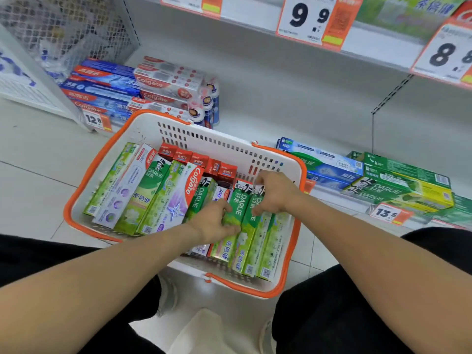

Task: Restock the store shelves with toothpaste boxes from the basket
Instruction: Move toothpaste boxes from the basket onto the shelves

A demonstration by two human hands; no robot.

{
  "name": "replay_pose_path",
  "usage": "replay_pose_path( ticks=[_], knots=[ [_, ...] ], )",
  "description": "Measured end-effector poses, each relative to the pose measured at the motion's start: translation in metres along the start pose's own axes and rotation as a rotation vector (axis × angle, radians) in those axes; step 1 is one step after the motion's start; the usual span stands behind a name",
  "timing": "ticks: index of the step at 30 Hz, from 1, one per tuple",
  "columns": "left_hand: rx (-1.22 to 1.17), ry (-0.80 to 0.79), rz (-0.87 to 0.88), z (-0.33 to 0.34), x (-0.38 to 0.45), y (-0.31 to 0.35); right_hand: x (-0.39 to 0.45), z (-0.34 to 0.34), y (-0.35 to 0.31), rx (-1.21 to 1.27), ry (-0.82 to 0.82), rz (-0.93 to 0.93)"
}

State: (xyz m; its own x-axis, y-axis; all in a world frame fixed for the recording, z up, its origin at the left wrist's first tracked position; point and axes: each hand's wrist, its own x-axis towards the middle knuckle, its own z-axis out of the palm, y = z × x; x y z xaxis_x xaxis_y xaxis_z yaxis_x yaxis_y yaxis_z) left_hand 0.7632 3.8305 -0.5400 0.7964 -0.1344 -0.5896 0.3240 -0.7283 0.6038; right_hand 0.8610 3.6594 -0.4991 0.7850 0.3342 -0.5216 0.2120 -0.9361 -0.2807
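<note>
Both forearms reach forward into the white basket (pixel 143 129) with its orange rim, which sits on the floor tiles in front of the bottom shelf (pixel 293 106). Inside the basket, the left hand (pixel 213 221) curls its fingers around the side of a green Darlie box (pixel 238 200), and the right hand (pixel 274 191) pinches the neighbouring green Darlie box (pixel 251 233) from above. Left of these hands lie five more long boxes, among them one Colgate box (pixel 178 200). Five small red boxes (pixel 198 159) stand along the basket's far wall. Behind the basket, on the shelf, lies a Colgate stack (pixel 132 88); right of the basket lies a green Darlie stack (pixel 398 185).
</note>
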Motion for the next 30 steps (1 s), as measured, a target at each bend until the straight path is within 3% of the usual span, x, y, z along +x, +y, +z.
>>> replay_pose_path(
  ticks=[2,6,10,13,15,19,22,27,30],
  knots=[
    [-0.017,0.026,0.007,-0.004,0.007,0.010,-0.005,-0.004,0.005,0.092,0.025,-0.054],
    [-0.115,-0.076,-0.005,-0.014,0.012,0.026,-0.014,-0.017,0.016,0.303,0.044,-0.151],
    [0.054,-0.080,-0.024,-0.002,0.007,0.029,-0.014,-0.015,0.026,0.451,0.017,-0.184],
    [-0.218,-0.081,-0.034,0.010,0.003,0.026,-0.013,-0.018,0.028,0.585,-0.008,-0.166],
    [-0.391,-0.049,-0.093,0.009,-0.001,0.029,-0.014,-0.020,0.030,0.440,-0.012,-0.134],
    [-0.540,0.030,-0.171,0.003,-0.010,0.030,-0.019,-0.013,0.032,-0.065,-0.223,-0.053],
    [-0.627,0.112,-0.200,-0.002,-0.013,0.025,-0.026,-0.006,0.025,-0.319,-0.288,-0.076],
    [-0.692,0.207,-0.208,-0.020,-0.016,0.023,-0.022,-0.026,0.015,-0.219,-0.130,-0.104],
    [-0.748,0.226,-0.228,-0.027,-0.016,0.019,-0.025,-0.025,0.009,-0.152,-0.123,-0.060]
  ],
)
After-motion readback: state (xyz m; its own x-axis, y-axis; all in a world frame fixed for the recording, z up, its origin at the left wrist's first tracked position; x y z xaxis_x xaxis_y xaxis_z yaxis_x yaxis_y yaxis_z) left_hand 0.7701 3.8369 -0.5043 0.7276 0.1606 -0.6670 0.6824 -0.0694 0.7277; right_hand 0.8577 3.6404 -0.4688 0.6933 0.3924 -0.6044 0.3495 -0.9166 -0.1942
